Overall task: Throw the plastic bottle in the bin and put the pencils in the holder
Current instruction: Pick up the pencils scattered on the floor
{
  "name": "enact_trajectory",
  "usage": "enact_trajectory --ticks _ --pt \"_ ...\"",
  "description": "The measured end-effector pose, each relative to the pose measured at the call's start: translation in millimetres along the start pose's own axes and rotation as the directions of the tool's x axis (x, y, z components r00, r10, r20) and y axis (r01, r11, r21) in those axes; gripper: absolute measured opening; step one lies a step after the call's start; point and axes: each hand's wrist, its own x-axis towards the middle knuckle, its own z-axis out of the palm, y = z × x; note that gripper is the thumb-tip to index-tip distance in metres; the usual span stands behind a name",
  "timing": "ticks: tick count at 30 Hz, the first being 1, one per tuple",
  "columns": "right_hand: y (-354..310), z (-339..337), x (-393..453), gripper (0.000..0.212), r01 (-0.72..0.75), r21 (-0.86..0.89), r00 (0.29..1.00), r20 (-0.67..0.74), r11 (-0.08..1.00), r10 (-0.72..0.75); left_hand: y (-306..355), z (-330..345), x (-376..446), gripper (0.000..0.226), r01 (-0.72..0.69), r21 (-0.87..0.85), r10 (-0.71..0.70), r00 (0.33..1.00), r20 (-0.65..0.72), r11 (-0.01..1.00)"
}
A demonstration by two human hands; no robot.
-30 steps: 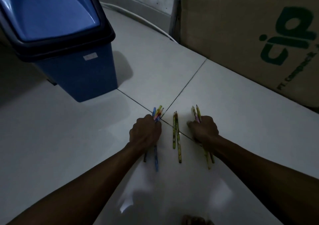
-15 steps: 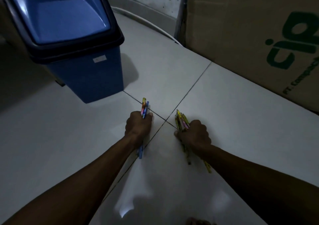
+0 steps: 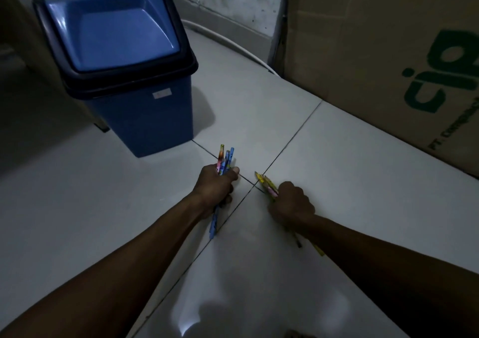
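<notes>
left hand: fisted round blue pencils | right hand: fisted round yellow pencils | I judge them light, stiff, slippery; best gripped mid-shaft

Both bare forearms reach toward 12 o'clock, low. Left hand fisted, thumb up; right hand fisted, knuckles up, at 3 o'clock of left.
</notes>
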Motion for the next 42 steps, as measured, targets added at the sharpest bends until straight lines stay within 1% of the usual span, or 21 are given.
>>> enact_trajectory --ticks 2,4,5,7,10,12,13,16,19,22,25,27,30,32,35,38,42 --pt "-0.2 -3.9 6.7 0.018 0.014 0.115 0.999 0.041 0.993 -0.019 4.3 -2.1 -2.1 0.023 0.017 -0.03 -0.017 1.0 0.016 0.999" --pt "-2.2 -9.3 14.2 0.01 -0.019 0.328 0.997 0.082 0.944 -0.008 8.2 -4.7 -4.2 0.022 0.029 -0.05 -0.028 0.999 0.017 0.998" --pt "-3.7 -11.7 16.8 0.011 -0.059 0.445 0.993 0.121 0.894 0.005 10.0 -5.8 -4.5 0.021 0.032 -0.054 -0.031 0.999 0.015 0.998" --pt "-8.1 -16.2 20.6 0.014 -0.157 0.619 0.976 0.215 0.77 0.026 14.3 -7.8 -3.4 0.019 0.042 -0.056 -0.042 0.999 0.006 0.998" --pt "-17.9 -25.0 21.2 0.007 -0.282 0.772 0.939 0.345 0.569 -0.002 23.9 -10.4 -2.6 0.021 0.081 -0.086 -0.082 0.997 -0.004 0.993" --pt "-25.5 -31.7 20.9 0.011 -0.368 0.84 0.902 0.426 0.399 -0.065 33.2 -12.1 -0.3 0.021 0.104 -0.11 -0.105 0.995 0.002 0.988" --pt "-29.0 -35.4 20.2 0.014 -0.41 0.847 0.88 0.465 0.338 -0.099 38.6 -12.9 0.9 0.019 0.12 -0.125 -0.12 0.993 0.008 0.985" --pt "-39.9 -45.8 15.1 0.02 -0.521 0.831 0.817 0.551 0.194 -0.171 56.5 -17.3 4.6 0.012 0.172 -0.154 -0.169 0.985 0.033 0.973" --pt "-52.7 -55.0 16.5 0.027 -0.557 0.823 0.788 0.565 0.11 -0.244 77.3 -20.9 8.9 0.014 0.201 -0.106 -0.194 0.978 0.072 0.974" --pt "-70.4 -68.0 24.3 0.03 -0.555 0.828 0.788 0.556 0.086 -0.265 100.7 -21.3 13.9 0.018 0.178 -0.017 -0.176 0.981 0.075 0.984" --pt "-90.7 -91.8 32.7 0.028 -0.517 0.848 0.807 0.528 0.115 -0.265 130.5 -22.3 17.3 0.015 0.134 0.085 -0.139 0.988 0.068 0.987" --pt "-103.8 -110.3 35.6 0.025 -0.481 0.866 0.83 0.5 0.137 -0.247 150.4 -23.4 18.1 0.018 0.1 0.119 -0.106 0.993 0.043 0.988" --pt "-120.3 -144.3 34.3 0.033 -0.433 0.886 0.867 0.459 0.164 -0.193 184.1 -22.5 14.4 0.022 0.078 0.124 -0.082 0.996 0.028 0.989" --pt "-129.4 -169.1 25.4 0.038 -0.428 0.885 0.877 0.456 0.184 -0.151 206.2 -20.6 4.1 0.023 0.076 0.103 -0.078 0.997 0.018 0.992" --pt "-140.1 -215.0 0.5 0.046 -0.457 0.866 0.867 0.484 0.201 -0.116 248.8 -18.8 -26.1 0.022 0.081 0.074 -0.082 0.996 0.024 0.994" --pt "-150.9 -265.5 -32.9 0.055 -0.5 0.846 0.847 0.523 0.187 -0.1 298.9 -19.2 -63.9 0.019 0.069 0.058 -0.071 0.997 0.021 0.996" --pt "-176.5 -348.0 -84.7 0.057 -0.516 0.839 0.837 0.537 0.17 -0.107 384.2 -27.8 -120.5 0.019 0.06 0.054 -0.06 0.998 0.0 0.997"
